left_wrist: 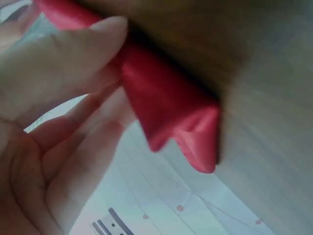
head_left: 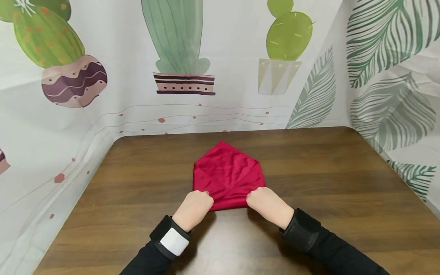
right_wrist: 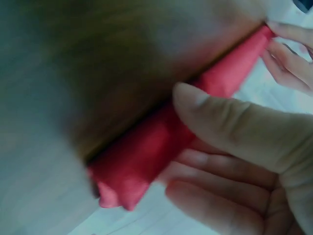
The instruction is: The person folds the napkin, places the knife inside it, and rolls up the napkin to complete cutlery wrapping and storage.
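A red cloth (head_left: 228,172) lies folded on the wooden table, its pointed top facing the far edge and its near edge folded into a straight band. My left hand (head_left: 194,210) pinches the near left corner between thumb and fingers. At the near right corner, my right hand (head_left: 269,204) holds the same edge. In the left wrist view, the thumb presses on the red cloth (left_wrist: 168,98) and a loose folded end sticks out past it. The right wrist view has the thumb on the rolled edge of the red cloth (right_wrist: 139,156), with the fingers behind it.
The brown wooden table (head_left: 144,175) has rounded far corners. Behind it hangs a white backdrop (head_left: 233,76) printed with potted cacti and leaves, which also runs down both sides of the table. Dark bands circle both wrists, the left one with a white patch (head_left: 174,241).
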